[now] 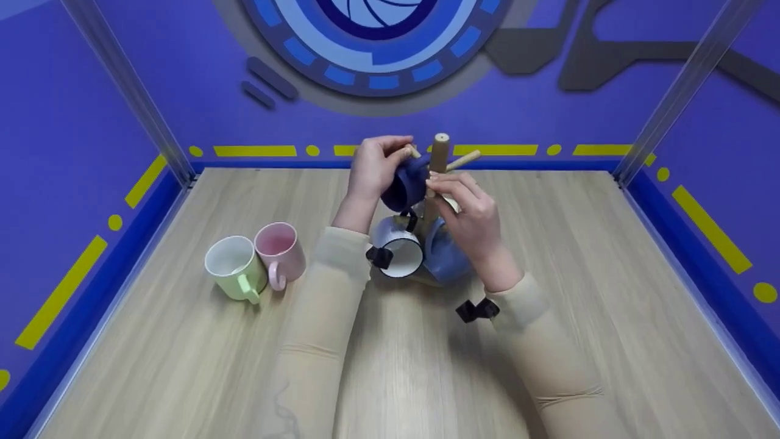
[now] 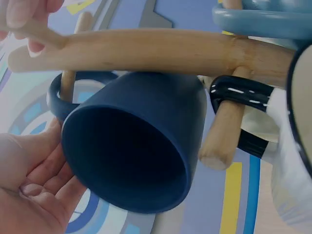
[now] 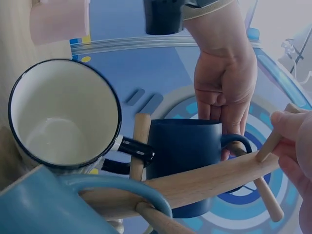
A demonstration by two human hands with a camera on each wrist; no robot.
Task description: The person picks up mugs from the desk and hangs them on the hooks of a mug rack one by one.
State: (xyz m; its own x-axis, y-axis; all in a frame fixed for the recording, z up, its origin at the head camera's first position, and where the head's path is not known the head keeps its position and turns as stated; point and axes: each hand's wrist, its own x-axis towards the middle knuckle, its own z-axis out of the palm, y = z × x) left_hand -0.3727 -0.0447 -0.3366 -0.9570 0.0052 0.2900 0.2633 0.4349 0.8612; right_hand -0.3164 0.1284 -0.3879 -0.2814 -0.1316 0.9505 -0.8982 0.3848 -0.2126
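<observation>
Seemingly over half done: white mug (image 1: 402,257) and blue mug (image 1: 450,257) hang on stand (image 1: 439,156); navy mug (image 2: 131,151) has handle round peg (image 2: 68,87), left hand (image 1: 373,167) there, grip unclear. Right hand (image 1: 473,210) pinches second peg (image 3: 269,145). Green mug (image 1: 234,277), pink mug (image 1: 289,256) left on table (image 1: 390,372).

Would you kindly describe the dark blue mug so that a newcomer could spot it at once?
On the table is a wooden mug stand. Near its top, by the left hand, the dark blue mug has a peg through its handle. It is dark inside and out, unlike the paler blue mug and black-rimmed white mug lower on the stand.
</observation>
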